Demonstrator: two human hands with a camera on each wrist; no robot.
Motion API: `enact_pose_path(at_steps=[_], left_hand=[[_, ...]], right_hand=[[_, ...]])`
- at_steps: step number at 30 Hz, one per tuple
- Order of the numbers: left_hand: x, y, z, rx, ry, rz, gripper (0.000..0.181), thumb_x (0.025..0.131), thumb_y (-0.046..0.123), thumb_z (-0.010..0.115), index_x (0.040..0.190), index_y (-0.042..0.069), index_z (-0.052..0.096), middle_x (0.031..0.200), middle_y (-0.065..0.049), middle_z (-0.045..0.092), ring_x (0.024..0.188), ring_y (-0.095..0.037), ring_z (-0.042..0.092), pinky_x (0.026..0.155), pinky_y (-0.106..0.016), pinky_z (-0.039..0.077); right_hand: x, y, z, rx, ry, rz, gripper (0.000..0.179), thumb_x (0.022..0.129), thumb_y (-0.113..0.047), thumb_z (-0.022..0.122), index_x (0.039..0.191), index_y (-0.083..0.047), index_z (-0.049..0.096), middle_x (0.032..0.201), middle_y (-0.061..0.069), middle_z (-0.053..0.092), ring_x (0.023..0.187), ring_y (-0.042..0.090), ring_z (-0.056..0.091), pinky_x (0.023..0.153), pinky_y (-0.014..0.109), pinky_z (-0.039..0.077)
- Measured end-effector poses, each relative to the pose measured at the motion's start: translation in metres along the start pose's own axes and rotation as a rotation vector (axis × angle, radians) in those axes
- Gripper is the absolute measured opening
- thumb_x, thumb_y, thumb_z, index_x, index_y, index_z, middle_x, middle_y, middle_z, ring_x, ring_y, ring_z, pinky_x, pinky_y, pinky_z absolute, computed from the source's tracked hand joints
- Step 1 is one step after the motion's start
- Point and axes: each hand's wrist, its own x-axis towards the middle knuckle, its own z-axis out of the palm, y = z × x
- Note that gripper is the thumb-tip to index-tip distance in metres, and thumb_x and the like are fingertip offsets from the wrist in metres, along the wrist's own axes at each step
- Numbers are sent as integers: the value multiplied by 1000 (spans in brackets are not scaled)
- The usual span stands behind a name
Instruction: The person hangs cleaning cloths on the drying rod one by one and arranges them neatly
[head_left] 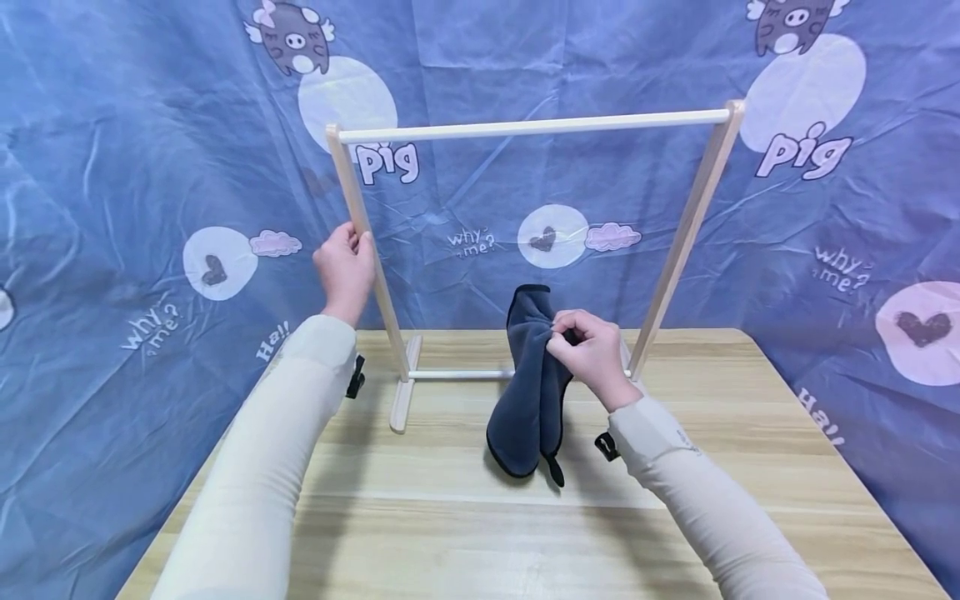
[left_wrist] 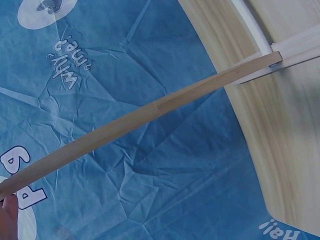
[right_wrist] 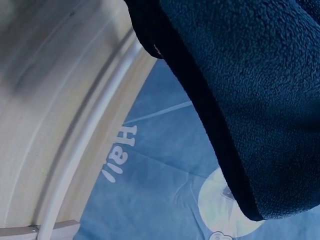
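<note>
A small wooden rack (head_left: pixel 532 127) with white crossbars stands on the table. My left hand (head_left: pixel 347 267) grips its left upright (head_left: pixel 386 304) above mid-height; in the left wrist view only a fingertip (left_wrist: pixel 10 205) shows against that post. In front of the rack's lower bar hangs a dark blue-grey fleece cloth piece (head_left: pixel 521 392) with black edging and a small black loop at its bottom. My right hand (head_left: pixel 588 346) pinches this piece near its upper right side, bunching it into folds. The fleece (right_wrist: pixel 260 100) fills the upper right of the right wrist view, hiding my right fingers there.
The light wood table (head_left: pixel 450 542) has rounded far corners. Behind and beside it hangs a blue printed curtain (head_left: pixel 465 67) with creases. The rack's left foot (head_left: pixel 403 400) rests flat on the table, and its lower white bar (head_left: pixel 457 375) runs partly behind the fleece.
</note>
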Motion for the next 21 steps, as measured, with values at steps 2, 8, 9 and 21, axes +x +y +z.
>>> enact_pose_path(at_steps=[2,8,9,21], left_hand=[[0,0,1,0,3,4,26,88,10,57,109,-2,65,104,-14,68,93,-21,67,81,-28,54],[0,-1,1,-11,2,4,26,88,10,57,109,-2,65,104,-15,68,93,-22,67,80,-28,54],[0,-1,1,-10,2,4,26,88,10,57,109,-2,65,104,-16,68,93,-22,67,80,-28,54],[1,0,0,-2,-1,12,26,88,9,57,110,-3,64,105,-16,67,93,-22,67,81,-28,54]], right_hand=[[2,0,-1,-1,5,7,15,61,21,56,61,6,58,66,19,62,62,11,55,57,10,42],[7,-1,-1,3,14,5,14,62,21,56,61,7,58,66,19,62,60,11,53,57,10,41],[8,-1,-2,4,13,2,14,62,21,56,61,7,58,66,19,62,60,10,53,56,10,41],[27,-4,-4,-6,41,-65,12,63,19,56,61,7,57,65,21,60,59,9,52,57,9,40]])
